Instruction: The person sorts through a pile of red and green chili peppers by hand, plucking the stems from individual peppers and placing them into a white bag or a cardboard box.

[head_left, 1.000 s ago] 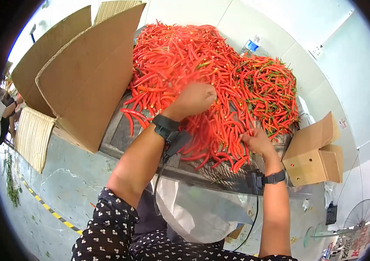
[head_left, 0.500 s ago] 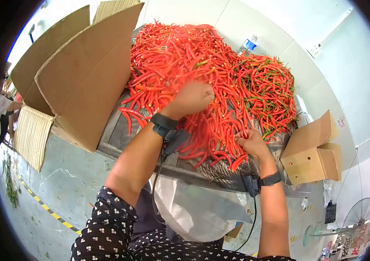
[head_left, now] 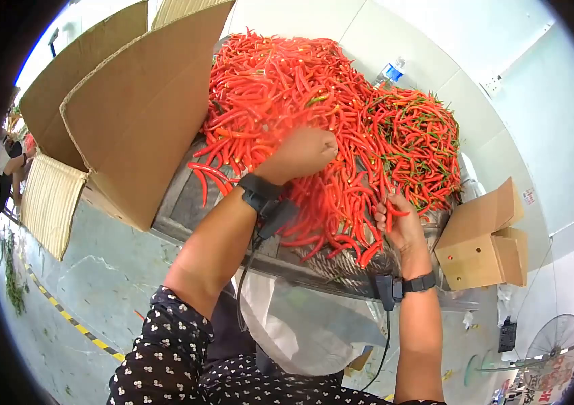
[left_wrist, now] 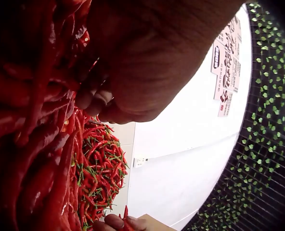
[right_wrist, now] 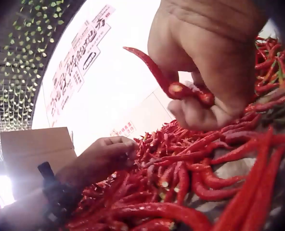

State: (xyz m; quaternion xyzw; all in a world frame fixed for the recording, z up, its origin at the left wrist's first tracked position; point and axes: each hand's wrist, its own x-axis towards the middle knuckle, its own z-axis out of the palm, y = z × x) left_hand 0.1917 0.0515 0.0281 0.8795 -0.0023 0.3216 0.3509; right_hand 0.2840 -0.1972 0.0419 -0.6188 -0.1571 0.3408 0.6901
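Note:
A large heap of red chili peppers (head_left: 287, 74) covers the grey work surface (head_left: 186, 202). Over its front middle my left hand (head_left: 300, 152) stays with fingers curled; no pepper shows between them, though the palm side is mostly hidden. At the heap's right front, my right hand (head_left: 403, 226) holds red chili peppers (head_left: 395, 212) in its curled fingers. Seen from the right wrist, one slim red pepper (right_wrist: 149, 65) points out past the thumb side, its pale cut-looking end close to the fingertips, with a second red end beside it.
A smaller pile of green-stemmed chilies (head_left: 422, 145) adjoins the heap at right. Tall cardboard box (head_left: 138, 115) stands left, a small carton (head_left: 479, 243) right. Behind is a water bottle (head_left: 389, 73) by the tiled wall. A whitish plastic sheet (head_left: 300, 331) hangs at the front edge.
My right hand has turned palm up and lifted slightly from the peppers at the heap's edge, and red peppers now show in its fingers. The left hand has stayed in place.

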